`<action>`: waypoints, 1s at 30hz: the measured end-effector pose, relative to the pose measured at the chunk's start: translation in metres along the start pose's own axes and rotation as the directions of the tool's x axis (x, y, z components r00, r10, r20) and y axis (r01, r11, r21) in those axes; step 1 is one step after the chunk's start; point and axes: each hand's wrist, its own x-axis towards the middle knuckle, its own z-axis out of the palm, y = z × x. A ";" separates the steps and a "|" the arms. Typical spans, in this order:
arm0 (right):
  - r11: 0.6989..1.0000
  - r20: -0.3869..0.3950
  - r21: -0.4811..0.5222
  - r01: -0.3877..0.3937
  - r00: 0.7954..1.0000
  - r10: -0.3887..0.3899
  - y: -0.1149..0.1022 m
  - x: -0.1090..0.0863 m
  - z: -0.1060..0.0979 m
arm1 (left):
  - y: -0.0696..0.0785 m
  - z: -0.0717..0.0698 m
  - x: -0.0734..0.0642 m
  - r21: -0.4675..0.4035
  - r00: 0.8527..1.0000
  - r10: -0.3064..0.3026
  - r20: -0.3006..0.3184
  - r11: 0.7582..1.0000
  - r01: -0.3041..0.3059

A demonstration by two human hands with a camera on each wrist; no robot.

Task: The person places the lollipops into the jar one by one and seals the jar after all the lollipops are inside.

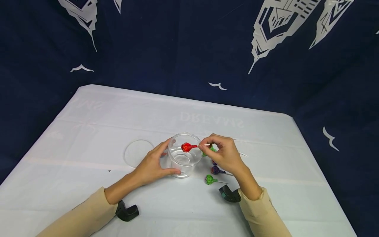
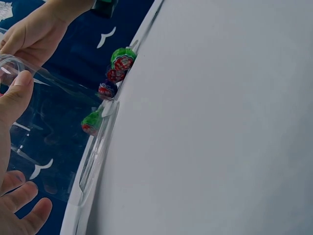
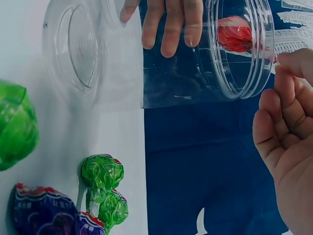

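My right hand (image 1: 225, 154) pinches the white stick of a red-wrapped lollipop (image 1: 187, 147). In the head view the candy end lies over the mouth of a clear plastic jar (image 1: 184, 162); the right wrist view shows the red lollipop (image 3: 234, 34) at the jar's rim. With thumb in front and fingers behind, my left hand (image 1: 151, 166) holds the jar upright on the table. Right of the jar lie several wrapped lollipops, among them a green lollipop (image 1: 209, 179) and a purple lollipop (image 1: 215, 170). My right hand partly covers others.
A clear round lid (image 1: 124, 154) lies on the white tablecloth (image 1: 165, 204), left of the jar. Dark blue cloth (image 1: 177, 49) with white prints hangs behind the table. Black devices (image 1: 127, 212) are worn at both wrists.
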 end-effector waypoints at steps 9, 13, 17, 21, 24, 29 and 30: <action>0.999 0.012 0.040 0.024 1.000 -0.025 0.001 -0.001 0.000 | 0.000 0.000 0.001 -0.005 1.000 0.027 0.003 1.000 -0.027; 0.998 0.002 0.066 0.021 1.000 -0.021 0.001 -0.001 -0.001 | -0.001 0.000 0.001 -0.005 1.000 0.018 0.003 1.000 -0.018; 0.997 -0.018 0.074 0.017 1.000 -0.016 0.001 -0.001 -0.004 | -0.001 0.000 0.001 -0.004 1.000 0.022 -0.003 1.000 -0.022; 0.997 -0.031 0.077 0.016 0.999 -0.014 0.001 -0.003 -0.006 | -0.001 0.000 0.001 -0.002 0.999 0.033 -0.007 0.999 -0.033; 0.997 -0.035 0.080 0.017 0.999 -0.014 0.002 -0.005 -0.008 | -0.001 0.000 0.001 -0.002 0.999 0.037 -0.006 0.999 -0.037; 0.997 -0.043 0.072 0.016 0.999 -0.012 0.005 -0.009 -0.011 | -0.001 0.000 0.001 0.003 0.999 0.036 -0.006 0.999 -0.036; 0.997 -0.047 0.072 0.016 0.999 -0.013 0.006 -0.010 -0.012 | -0.001 0.000 0.001 0.003 0.999 0.036 -0.006 0.999 -0.036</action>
